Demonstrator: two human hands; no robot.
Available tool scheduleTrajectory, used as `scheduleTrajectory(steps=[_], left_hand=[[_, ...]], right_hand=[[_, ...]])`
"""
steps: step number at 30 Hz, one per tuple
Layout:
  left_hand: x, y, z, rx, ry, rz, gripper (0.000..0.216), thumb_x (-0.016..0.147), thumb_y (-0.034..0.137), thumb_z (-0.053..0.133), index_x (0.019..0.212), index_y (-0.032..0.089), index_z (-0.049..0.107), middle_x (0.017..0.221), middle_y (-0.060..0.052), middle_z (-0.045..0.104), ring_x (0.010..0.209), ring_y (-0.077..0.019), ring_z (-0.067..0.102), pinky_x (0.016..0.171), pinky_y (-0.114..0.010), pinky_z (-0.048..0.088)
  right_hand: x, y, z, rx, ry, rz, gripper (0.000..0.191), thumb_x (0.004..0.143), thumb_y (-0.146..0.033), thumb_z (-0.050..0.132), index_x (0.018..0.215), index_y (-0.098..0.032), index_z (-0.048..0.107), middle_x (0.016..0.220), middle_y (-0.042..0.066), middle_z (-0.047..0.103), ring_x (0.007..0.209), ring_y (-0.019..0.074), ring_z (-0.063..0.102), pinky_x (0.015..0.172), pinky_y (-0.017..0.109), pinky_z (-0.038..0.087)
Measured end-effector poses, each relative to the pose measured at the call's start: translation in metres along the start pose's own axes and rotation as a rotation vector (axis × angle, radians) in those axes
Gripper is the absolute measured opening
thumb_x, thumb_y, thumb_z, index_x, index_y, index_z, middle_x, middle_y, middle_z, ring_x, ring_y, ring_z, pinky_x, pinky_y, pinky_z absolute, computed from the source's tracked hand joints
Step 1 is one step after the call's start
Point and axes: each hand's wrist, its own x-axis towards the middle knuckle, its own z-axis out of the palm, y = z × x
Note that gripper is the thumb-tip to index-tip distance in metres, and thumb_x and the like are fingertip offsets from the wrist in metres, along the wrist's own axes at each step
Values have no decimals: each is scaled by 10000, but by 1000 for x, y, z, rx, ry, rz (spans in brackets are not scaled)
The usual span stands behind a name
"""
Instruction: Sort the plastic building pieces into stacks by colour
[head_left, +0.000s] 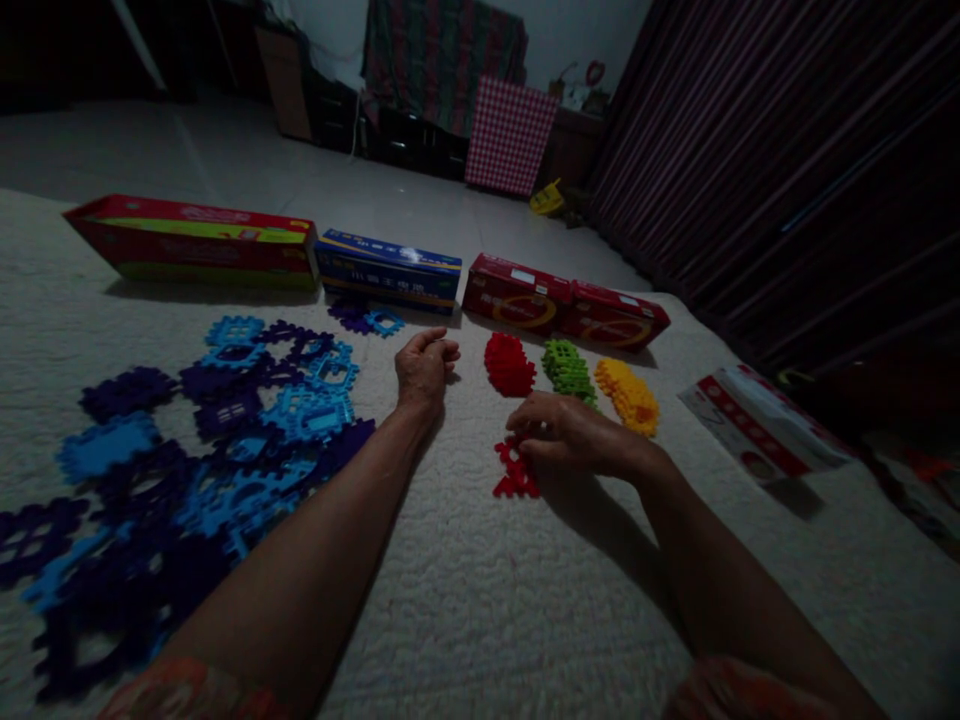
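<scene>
My left hand (424,370) rests on the pale quilted cover, its fingers loosely bent to the right with nothing visible in them. Under the fingertips of my right hand (566,430) is a red plastic building piece (517,484) with notched edges; thumb and forefinger are around its upper end. Just beyond lie a stack of red pieces (508,364), a row of green pieces (568,370) and a row of yellow pieces (628,394). Left of my left arm spread many loose light blue pieces (109,445) and dark purple pieces (129,392), some overlapping.
Along the far edge stand a long red and yellow-green box (217,245), a blue box (390,272) and two red boxes (517,292). A white and red box (765,420) lies at the right. Beyond are a tiled floor, a dark curtain (712,130) and a checked cloth (510,135).
</scene>
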Motion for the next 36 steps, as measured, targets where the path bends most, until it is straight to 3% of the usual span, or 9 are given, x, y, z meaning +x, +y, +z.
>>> scheduleTrajectory(steps=[8,11,14,17,22,24,27,29,36], left_hand=[[-2,1,0,17,-7,16,304,600,185,616,898,157,664,688,-3,662,602,-119,617,539,-209,432],[-3,2,0,26,-5,9,306,594,178,618,896,157,665,687,-4,664,601,-119,618,532,-204,427],[-2,1,0,24,-4,18,312,582,190,627,890,159,669,685,-6,666,601,-120,619,528,-202,426],[-1,-1,-1,10,-14,28,329,561,210,647,885,158,674,684,-5,670,601,-119,621,526,-197,427],[-1,-2,-2,23,-18,26,350,543,230,659,886,161,681,688,-4,674,602,-120,624,523,-196,430],[-1,-1,-2,24,-20,30,353,541,238,658,886,163,682,687,-3,674,603,-120,624,523,-195,431],[-3,0,-2,18,-21,32,358,535,240,657,884,160,679,672,4,664,599,-117,619,523,-192,431],[-3,0,-1,14,-21,29,365,531,238,656,886,157,677,676,3,664,598,-117,616,515,-191,429],[-4,-2,-2,14,-31,14,400,547,245,642,937,163,680,682,0,659,562,-116,584,499,-204,424]], right_hand=[[-8,-10,-2,13,-148,-16,348,779,-73,739,1082,-245,724,1030,39,685,942,186,645,856,302,513],[-9,-18,0,-7,-158,10,309,778,-78,737,1041,-240,727,1031,45,662,935,189,634,854,307,507],[-9,-21,3,-20,-125,18,165,858,-131,679,978,-234,724,997,50,655,902,185,626,850,318,501],[-6,-17,6,-4,-76,-9,169,941,-149,574,948,-232,721,963,50,656,874,172,619,825,304,490],[7,-16,24,44,151,18,174,963,-199,543,854,-196,679,847,48,643,781,160,582,722,287,461],[13,-18,35,184,246,90,102,934,-213,574,971,-197,668,776,20,640,694,145,570,646,270,449],[19,-22,50,432,349,217,535,862,-199,623,1381,-209,496,761,-24,642,594,125,573,564,249,444],[21,-22,56,516,380,248,652,842,-215,625,1458,-213,411,803,-21,654,575,121,587,549,251,457],[22,-21,53,491,474,244,188,875,-281,596,1049,-214,613,850,23,699,677,148,649,630,285,508]])
